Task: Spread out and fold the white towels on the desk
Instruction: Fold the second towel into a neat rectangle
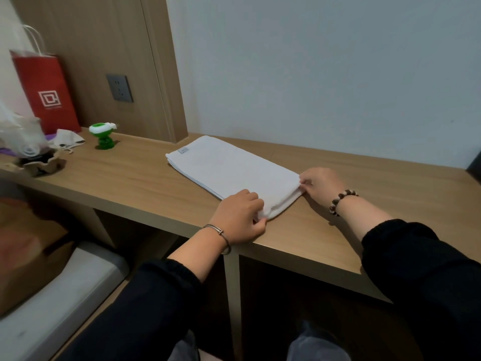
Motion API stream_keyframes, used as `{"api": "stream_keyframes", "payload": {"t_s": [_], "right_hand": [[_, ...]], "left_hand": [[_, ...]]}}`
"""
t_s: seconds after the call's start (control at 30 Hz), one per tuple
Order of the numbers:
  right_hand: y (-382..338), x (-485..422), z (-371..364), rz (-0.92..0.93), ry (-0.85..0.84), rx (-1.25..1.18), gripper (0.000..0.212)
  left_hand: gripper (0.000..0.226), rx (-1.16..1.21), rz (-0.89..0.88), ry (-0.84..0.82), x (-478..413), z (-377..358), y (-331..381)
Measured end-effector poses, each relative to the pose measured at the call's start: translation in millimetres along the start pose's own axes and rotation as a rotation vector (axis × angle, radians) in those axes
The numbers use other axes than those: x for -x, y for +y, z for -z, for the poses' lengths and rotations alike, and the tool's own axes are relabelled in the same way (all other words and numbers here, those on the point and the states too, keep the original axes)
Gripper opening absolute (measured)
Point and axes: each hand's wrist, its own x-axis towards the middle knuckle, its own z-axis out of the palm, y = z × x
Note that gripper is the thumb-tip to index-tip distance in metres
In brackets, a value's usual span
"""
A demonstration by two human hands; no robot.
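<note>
Gripping w/ left hand (pixel 238 217) the near-left corner of white towel (pixel 223 168), w/ fingers curled over top layer & thumb along the edge below. Pinching w/ right hand (pixel 321 185) the other corner of same short end, thumb & fingertips closed on the cloth. Both hands on the end nearest the body, set apart by the towel's width. Thin metal bangle (pixel 221 237) on left wrist, beaded bracelet (pixel 341 201) on right, black sleeves (pixel 161 295) ending mid-forearm.

Folded into long narrow strip of several layers, lying flat on wooden desk (pixel 135 178), running diagonally from the hands up-left toward the wall corner. Small grey label (pixel 184 150) at far end, by its left corner. Near end close to desk's front edge.

Further left on desk, well apart from towel: green plastic toy (pixel 102 136) w/ white top, crumpled beige cloth (pixel 69 138) just beside it, red paper bag (pixel 45 92) w/ white handles standing vs wood panel (pixel 86 48), clear plastic bag (pixel 22 131) at frame edge, dark item in crumpled brown paper (pixel 41 164) in front of that, can't tell what. Grey wall socket (pixel 119 87) on the panel, above the toy. Pale wall (pixel 325 74) behind desk. Grey cushion (pixel 52 295) lower left, below desk level.
</note>
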Motion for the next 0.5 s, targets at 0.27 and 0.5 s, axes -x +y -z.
{"api": "stream_keyframes", "payload": {"t_s": [0.27,0.5], "right_hand": [[-4,11,-3,-0.012,0.097,0.142,0.011],[7,-1,-2,-0.106,0.005,-0.019,0.012]], "left_hand": [[0.021,0.018,-0.070,0.012,5,1,9],[0.028,0.005,-0.139,-0.024,5,-4,10]]}}
